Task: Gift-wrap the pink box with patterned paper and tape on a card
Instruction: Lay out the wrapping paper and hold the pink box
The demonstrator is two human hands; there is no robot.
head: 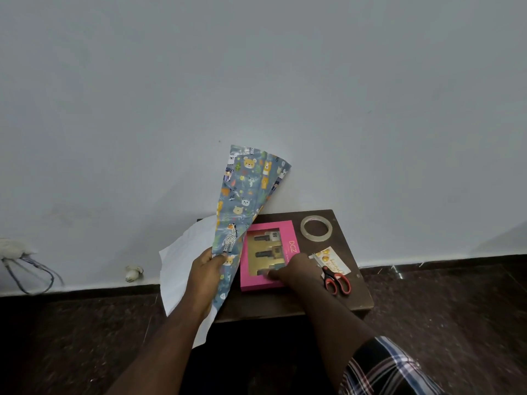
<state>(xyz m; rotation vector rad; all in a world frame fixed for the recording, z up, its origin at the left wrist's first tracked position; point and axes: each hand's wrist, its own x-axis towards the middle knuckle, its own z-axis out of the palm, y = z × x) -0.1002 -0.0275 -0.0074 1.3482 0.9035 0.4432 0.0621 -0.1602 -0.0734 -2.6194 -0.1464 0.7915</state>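
pale wall rises behind a small dark counter (288,305) on a dark floor. the pink box (288,238) lies flat at the counter's middle, its window facing up. the right hand (295,270) rests on the box's near right corner, fingers curled over its face. the left hand (206,270) grips the patterned paper (242,201), held up in a cone left of the box. beside the box lie a tape roll (316,228), a card (332,259) and red-handled scissors (336,279).
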